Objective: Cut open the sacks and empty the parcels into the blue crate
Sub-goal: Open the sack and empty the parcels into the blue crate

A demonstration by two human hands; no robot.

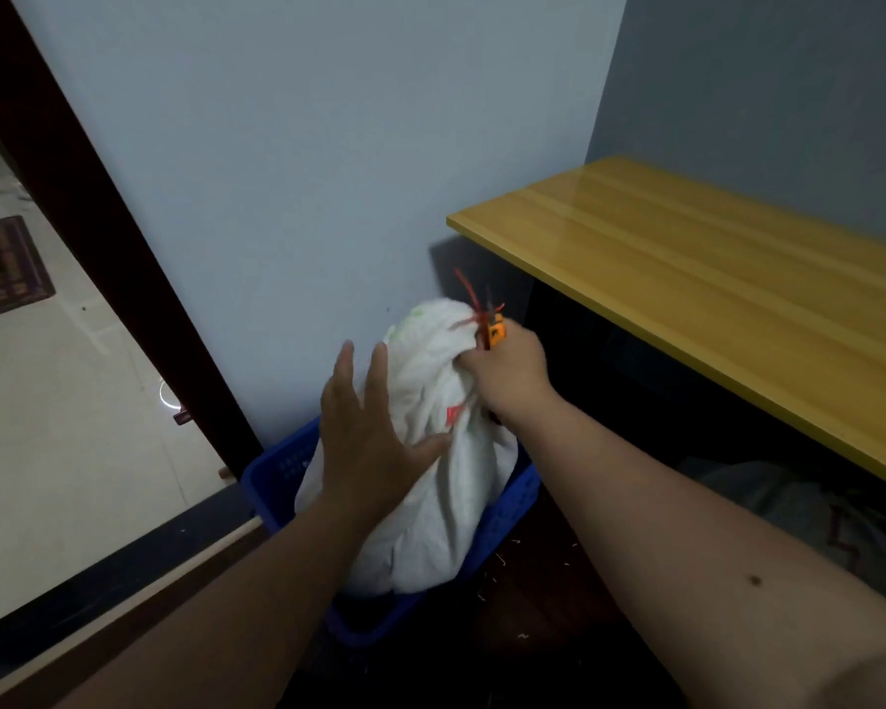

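White crumpled sack (430,452) — blue crate (520,491), red tie (474,304)

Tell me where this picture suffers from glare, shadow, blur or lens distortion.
Head view: glare streaks the yellow tabletop; deep shadow beneath it; right hand and red tie slightly motion-blurred; wide-angle lens tilts the door frame.

The sack (430,452) hides most of the blue crate (520,491); the right hand (507,365) covers the orange cutter (496,331).
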